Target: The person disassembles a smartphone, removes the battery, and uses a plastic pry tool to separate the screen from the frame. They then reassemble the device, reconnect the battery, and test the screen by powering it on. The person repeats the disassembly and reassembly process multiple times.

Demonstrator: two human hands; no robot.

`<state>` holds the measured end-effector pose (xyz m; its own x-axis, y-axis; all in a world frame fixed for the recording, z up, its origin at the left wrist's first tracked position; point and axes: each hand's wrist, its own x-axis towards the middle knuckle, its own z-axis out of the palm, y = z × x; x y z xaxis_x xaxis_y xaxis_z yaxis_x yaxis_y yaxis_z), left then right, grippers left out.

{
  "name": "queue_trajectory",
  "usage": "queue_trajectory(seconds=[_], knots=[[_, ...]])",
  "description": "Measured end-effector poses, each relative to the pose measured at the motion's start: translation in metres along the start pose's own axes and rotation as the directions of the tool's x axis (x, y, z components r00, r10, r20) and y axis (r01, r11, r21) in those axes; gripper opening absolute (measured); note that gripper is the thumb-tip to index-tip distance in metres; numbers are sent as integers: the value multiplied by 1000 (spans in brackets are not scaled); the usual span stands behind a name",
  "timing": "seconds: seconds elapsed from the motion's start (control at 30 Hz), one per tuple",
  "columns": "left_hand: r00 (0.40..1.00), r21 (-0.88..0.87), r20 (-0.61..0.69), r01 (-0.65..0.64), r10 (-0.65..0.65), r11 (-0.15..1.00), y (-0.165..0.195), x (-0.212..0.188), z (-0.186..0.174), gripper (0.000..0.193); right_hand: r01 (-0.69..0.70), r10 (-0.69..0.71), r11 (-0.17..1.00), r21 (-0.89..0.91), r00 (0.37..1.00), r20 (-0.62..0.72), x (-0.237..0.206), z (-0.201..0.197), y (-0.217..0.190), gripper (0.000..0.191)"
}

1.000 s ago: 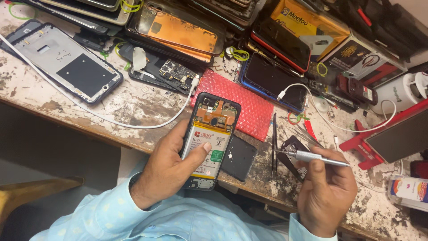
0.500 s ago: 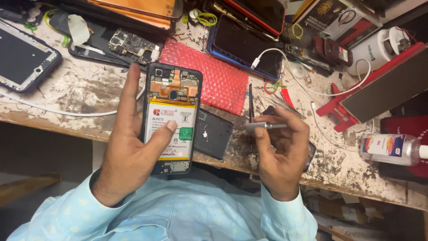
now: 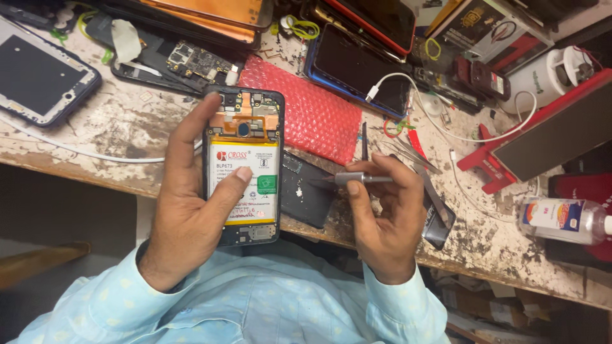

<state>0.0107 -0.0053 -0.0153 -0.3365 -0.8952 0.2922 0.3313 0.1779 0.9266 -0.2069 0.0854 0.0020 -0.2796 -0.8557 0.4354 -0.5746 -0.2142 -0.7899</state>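
Since the earlier frame the opened phone (image 3: 244,167) has risen nearer the viewer. Left hand (image 3: 191,210) wraps it from behind, thumb pressed on the white battery (image 3: 245,185), above the bench edge (image 3: 95,169). Black back cover (image 3: 306,191) lies between the hands. Right hand (image 3: 382,220) pinches a slim metal tool (image 3: 357,179), tip aimed left: inspection stage, seemingly; any prying would need a steady, shallow approach.

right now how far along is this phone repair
Done: the back cover is off the phone, so its battery and upper board show. In hand: the left hand holds the phone face down, thumb on the battery; the right hand grips a thin metal tool pointing toward it. Left: the battery is in place and the phone is open.
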Motion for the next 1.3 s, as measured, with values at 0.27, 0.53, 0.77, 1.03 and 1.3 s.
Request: queue_trajectory(seconds=[0.27,0.53,0.77,1.03,1.3], knots=[[993,-173,-104,40,-58,984,-1,-7,-4,58,24,-25,998,55,1000,13,-6,5,-10,40],[998,-63,-65,9,-14,998,-7,-8,-5,39,8,-7,1000,-10,993,121,-2,11,-12,37],[992,-3,-11,124,-124,992,-1,-3,-5,20,27,-26,998,64,1000,-10,-9,12,-19,38],[993,61,74,89,-93,994,-2,5,-7,19,76,-60,981,181,994,-93,-6,22,-34,38],[989,58,101,103,-108,993,-5,10,-9,20,169,-160,965,201,985,-63,-4,31,-34,38]])
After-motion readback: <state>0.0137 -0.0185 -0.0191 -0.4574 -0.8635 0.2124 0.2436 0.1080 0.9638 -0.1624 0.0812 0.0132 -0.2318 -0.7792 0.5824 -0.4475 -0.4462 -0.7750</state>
